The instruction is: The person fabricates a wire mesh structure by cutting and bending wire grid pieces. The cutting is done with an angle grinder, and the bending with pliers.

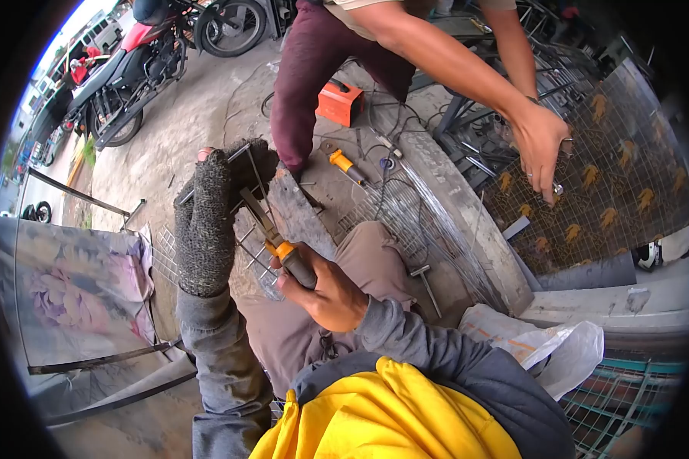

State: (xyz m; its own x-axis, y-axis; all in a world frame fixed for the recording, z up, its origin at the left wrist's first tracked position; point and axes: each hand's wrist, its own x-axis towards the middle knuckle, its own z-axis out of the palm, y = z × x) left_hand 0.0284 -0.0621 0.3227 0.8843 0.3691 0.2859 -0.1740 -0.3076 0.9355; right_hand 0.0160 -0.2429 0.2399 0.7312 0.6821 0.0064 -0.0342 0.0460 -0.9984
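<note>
My right hand (331, 292), bare, is closed around a pliers-like tool (292, 262) with long metal jaws and a yellow-and-grey handle. Its jaws point up and left, close to a thin bent metal rod (259, 177). A dark grey knitted glove covers my left hand (209, 222), with one bare fingertip showing at the top. The left fingers curl around dark metal by that rod; part of the grip is hidden. Below the jaws, a worn flat board (302, 210) and thin crossed rods (254, 251) lie in front of my knees.
Ahead stands another person (314, 84), reaching over a patterned sheet (605, 183) under wire mesh. An orange box-shaped machine (340, 104), cables and a yellow power tool (347, 165) are on the ground. A motorcycle (134, 73) stands left; a white sack (547, 348) lies right.
</note>
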